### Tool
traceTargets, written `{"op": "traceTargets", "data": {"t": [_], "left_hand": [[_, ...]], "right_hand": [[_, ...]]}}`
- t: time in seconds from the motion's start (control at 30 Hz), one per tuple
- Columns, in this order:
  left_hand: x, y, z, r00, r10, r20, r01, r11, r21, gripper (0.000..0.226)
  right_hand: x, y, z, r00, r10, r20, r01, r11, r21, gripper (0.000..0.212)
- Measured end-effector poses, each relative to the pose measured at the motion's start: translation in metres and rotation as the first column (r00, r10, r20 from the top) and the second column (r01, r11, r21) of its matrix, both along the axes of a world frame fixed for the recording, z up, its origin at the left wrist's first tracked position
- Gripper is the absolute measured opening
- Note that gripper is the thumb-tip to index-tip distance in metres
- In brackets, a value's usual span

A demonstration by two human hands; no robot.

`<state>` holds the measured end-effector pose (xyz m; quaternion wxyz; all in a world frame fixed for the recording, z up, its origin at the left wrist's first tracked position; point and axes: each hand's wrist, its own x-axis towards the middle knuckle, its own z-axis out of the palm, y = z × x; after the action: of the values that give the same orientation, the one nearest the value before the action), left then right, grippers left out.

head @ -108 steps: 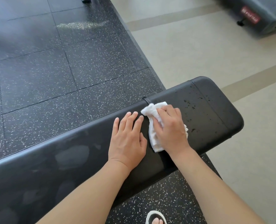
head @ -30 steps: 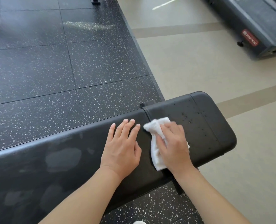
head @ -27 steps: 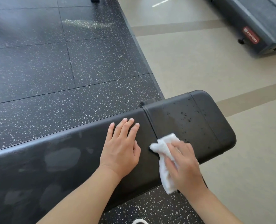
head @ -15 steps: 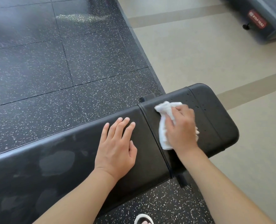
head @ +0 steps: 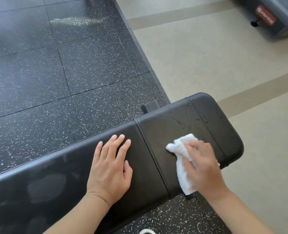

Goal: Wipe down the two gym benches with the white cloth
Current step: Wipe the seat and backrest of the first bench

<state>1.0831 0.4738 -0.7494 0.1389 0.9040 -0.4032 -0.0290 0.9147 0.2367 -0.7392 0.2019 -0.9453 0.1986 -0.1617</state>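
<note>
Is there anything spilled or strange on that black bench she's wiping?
Yes: small droplets speckle the short end pad of the bench, just beyond the white cloth held by the right hand. Dull cloudy smudges mark the long pad left of the flat left hand.

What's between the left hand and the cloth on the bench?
Head view: bare black pad of the bench, crossed by its seam. Left hand lies flat; right hand holds the cloth.
</note>
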Motion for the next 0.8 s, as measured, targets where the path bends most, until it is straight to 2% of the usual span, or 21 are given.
{"op": "traceTargets", "data": {"t": [0.17, 0.27, 0.4, 0.53, 0.6, 0.7, 0.8], "left_hand": [[0.000, 0.001, 0.000, 1.000, -0.003, -0.008, 0.003, 1.000, 0.013, 0.059], [0.000, 0.000, 0.002, 1.000, -0.003, -0.012, 0.003, 1.000, 0.021, 0.059], [0.000, -0.002, 0.002, 1.000, -0.002, -0.007, 0.002, 1.000, 0.023, 0.060], [0.001, -0.002, 0.002, 1.000, -0.001, -0.001, 0.001, 1.000, 0.023, 0.060], [0.000, -0.002, 0.001, 1.000, 0.000, -0.002, 0.000, 1.000, 0.020, 0.060], [0.001, -0.001, 0.001, 1.000, -0.003, -0.005, 0.003, 1.000, 0.020, 0.060], [0.000, -0.001, 0.001, 1.000, -0.005, -0.004, 0.005, 1.000, 0.020, 0.060]], "right_hand": [[0.078, -0.019, -0.007, 0.970, -0.237, 0.060, 0.238, 0.971, -0.003, 0.018], [0.146, -0.008, 0.000, 0.953, -0.301, 0.022, 0.301, 0.953, 0.031, 0.026], [0.175, 0.037, 0.005, 0.988, -0.116, -0.102, 0.114, 0.993, -0.027, 0.025], [0.116, 0.052, 0.008, 0.991, 0.132, -0.002, -0.131, 0.988, 0.075, 0.026], [0.086, 0.028, 0.004, 0.983, 0.184, 0.010, -0.184, 0.983, 0.027, 0.028], [0.080, -0.027, 0.001, 1.000, -0.007, 0.001, 0.007, 1.000, -0.010, 0.027], [0.113, -0.052, 0.003, 0.976, -0.216, -0.005, 0.216, 0.976, -0.001, 0.015]]}}
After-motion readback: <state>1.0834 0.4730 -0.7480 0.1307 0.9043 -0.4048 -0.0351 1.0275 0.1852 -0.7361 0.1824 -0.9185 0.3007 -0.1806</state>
